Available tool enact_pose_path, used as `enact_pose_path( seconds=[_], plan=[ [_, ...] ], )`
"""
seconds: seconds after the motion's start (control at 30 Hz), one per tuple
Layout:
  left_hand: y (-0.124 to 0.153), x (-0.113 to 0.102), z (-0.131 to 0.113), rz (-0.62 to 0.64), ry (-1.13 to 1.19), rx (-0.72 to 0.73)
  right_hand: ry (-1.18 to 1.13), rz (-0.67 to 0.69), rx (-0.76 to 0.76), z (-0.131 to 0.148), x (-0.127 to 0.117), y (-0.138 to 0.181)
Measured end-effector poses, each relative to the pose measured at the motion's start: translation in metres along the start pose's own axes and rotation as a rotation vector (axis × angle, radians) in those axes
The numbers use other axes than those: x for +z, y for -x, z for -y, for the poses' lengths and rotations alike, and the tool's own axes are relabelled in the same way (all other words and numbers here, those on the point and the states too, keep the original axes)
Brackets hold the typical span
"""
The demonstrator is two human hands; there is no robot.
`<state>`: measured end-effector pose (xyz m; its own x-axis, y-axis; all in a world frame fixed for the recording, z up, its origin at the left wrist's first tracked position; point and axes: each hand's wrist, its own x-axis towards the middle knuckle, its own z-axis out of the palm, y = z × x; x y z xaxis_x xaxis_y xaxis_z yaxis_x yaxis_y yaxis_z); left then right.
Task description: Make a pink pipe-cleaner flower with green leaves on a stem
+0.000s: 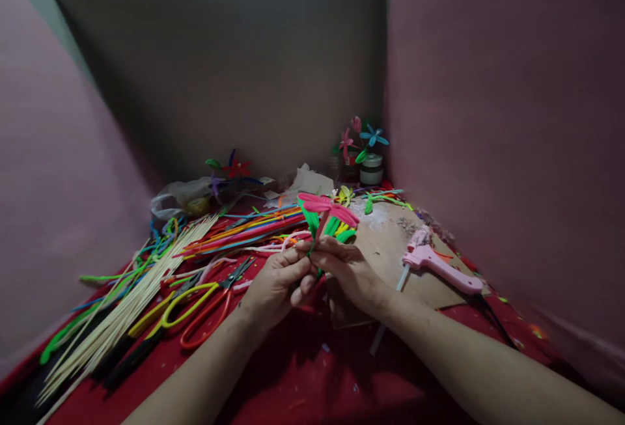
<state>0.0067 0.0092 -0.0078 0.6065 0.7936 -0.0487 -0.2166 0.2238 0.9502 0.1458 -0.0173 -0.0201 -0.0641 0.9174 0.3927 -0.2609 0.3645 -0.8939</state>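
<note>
Both hands meet above the middle of the red-covered table. My left hand (279, 282) is closed, its fingertips pinching the stem of a pipe-cleaner flower (326, 212) with pink petals and green leaves. My right hand (347, 269) is also closed on the same stem, just right of the left, fingers curled around it. The flower head stands upright just above the fingers. The stem below the fingers is hidden by the hands.
A pink glue gun (439, 265) lies on a brown board (390, 249) at right. Scissors (205, 298), wooden skewers (131, 301) and loose coloured pipe cleaners (254, 226) cover the left. Finished flowers stand in a jar (371, 168) at the back. Pink partitions close in both sides.
</note>
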Motion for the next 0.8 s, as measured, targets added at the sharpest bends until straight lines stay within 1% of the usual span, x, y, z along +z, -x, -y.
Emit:
enact_pose_path(
  seconds=[0.07,0.13,0.2,0.27,0.43,0.5,0.57,0.63,0.7,0.73,0.8],
  plan=[
    [0.0,-0.003,0.0,0.062,0.038,-0.009,-0.03,0.035,-0.008,0.0,-0.001,0.0],
    [0.0,-0.005,-0.001,0.112,0.026,-0.025,-0.065,0.066,-0.014,0.0,-0.002,0.0],
    [0.001,-0.005,-0.003,0.116,-0.04,-0.035,-0.068,0.069,-0.017,-0.002,-0.004,0.0],
    [0.002,-0.001,-0.006,0.062,-0.166,0.016,-0.043,0.033,-0.005,-0.004,-0.005,0.001],
    [0.007,0.012,-0.005,-0.146,-0.565,0.239,-0.056,-0.069,0.044,-0.01,-0.006,0.001],
    [0.007,0.011,0.0,-0.231,-0.733,0.327,-0.074,-0.102,0.045,-0.011,-0.005,0.001],
    [0.008,0.007,0.005,-0.284,-0.868,0.412,-0.083,-0.118,0.056,-0.012,-0.003,0.002],
    [0.008,0.003,0.009,-0.3,-0.916,0.463,-0.086,-0.118,0.063,-0.012,-0.002,0.002],
    [0.008,0.002,0.01,-0.311,-0.887,0.484,-0.066,-0.099,0.054,-0.01,-0.002,0.002],
    [0.008,0.002,0.009,-0.312,-0.858,0.477,-0.049,-0.082,0.05,-0.009,-0.001,0.002],
    [0.008,0.005,0.006,-0.289,-0.776,0.416,-0.019,-0.028,0.058,-0.005,-0.001,0.002]
  ],
)
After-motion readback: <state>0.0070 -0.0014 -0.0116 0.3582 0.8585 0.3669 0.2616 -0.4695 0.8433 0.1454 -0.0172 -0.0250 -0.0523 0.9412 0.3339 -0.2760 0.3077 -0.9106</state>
